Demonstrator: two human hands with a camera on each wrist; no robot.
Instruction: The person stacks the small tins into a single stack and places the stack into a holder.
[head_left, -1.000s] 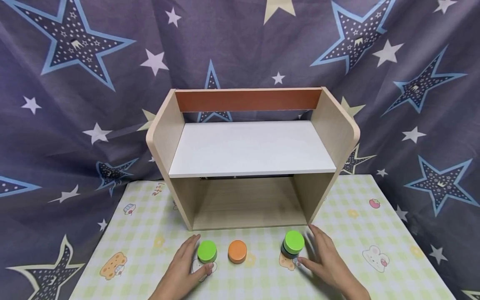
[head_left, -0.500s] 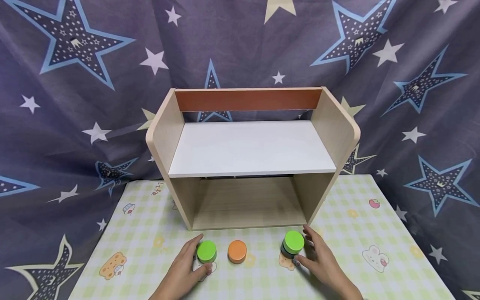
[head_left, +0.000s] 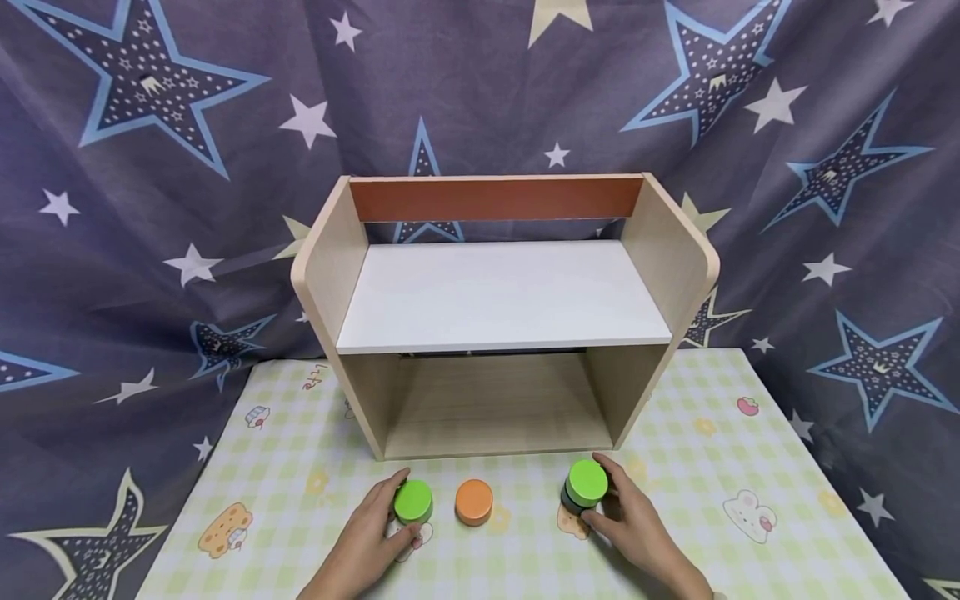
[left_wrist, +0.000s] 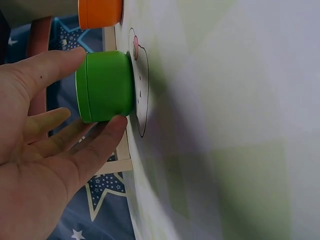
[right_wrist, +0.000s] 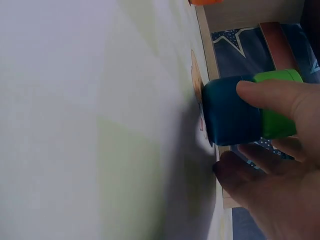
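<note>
A small green round container, with a seam near its top, stands on the table. My left hand is around it; in the left wrist view the thumb and a fingertip touch opposite sides. An orange round container stands to its right, apart from both hands. Farther right, a green round piece sits on a dark blue one. My right hand is beside this stack. Its thumb lies on the blue piece, while the other fingers are curved behind with a gap.
A wooden shelf unit with a white upper board and a brown back rail stands just behind the containers. A green checked cloth with cartoon prints covers the table. A star-patterned curtain hangs behind.
My right hand has moved left, and its fingers are nearer the stack. The left hand's index finger and thumb have drawn slightly closer around the green container. The containers stay in place.
</note>
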